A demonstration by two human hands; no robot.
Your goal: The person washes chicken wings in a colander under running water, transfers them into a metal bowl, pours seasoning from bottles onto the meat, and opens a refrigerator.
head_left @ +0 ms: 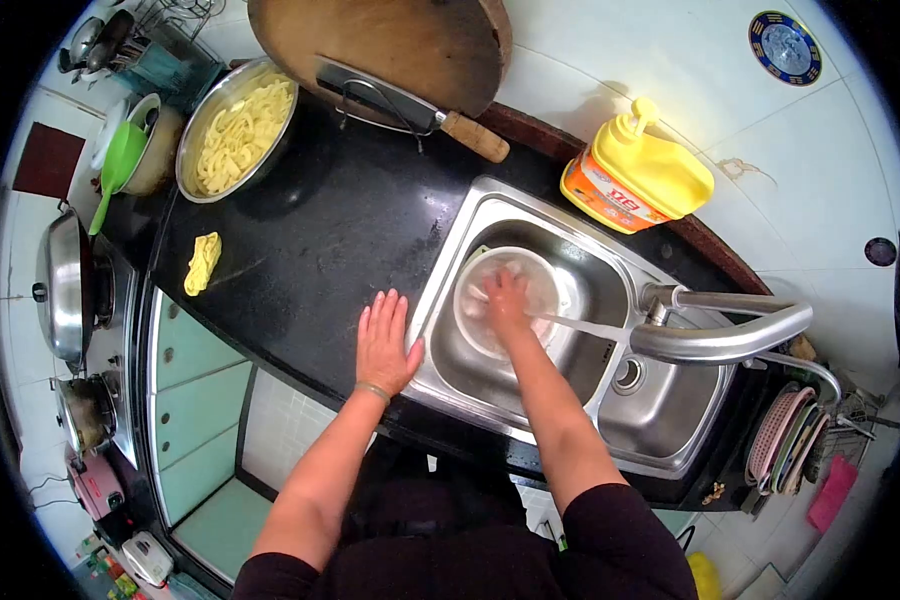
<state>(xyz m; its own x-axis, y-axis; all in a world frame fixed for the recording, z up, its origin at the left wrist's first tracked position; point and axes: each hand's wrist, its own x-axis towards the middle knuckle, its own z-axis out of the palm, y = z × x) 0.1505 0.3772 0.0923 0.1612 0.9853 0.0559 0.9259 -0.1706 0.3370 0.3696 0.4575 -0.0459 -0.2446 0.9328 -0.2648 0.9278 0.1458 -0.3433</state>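
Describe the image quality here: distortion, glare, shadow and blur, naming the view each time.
Head view: wide-angle distortion bows the counter, and the corners go black; head view: glare on the faucet, a soft shadow beside the yellow bottle; head view: right hand hazy in the basin, left hand sharper.

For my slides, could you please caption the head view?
Right hand in a bowl in the sink, tap running, left hand flat on the counter.
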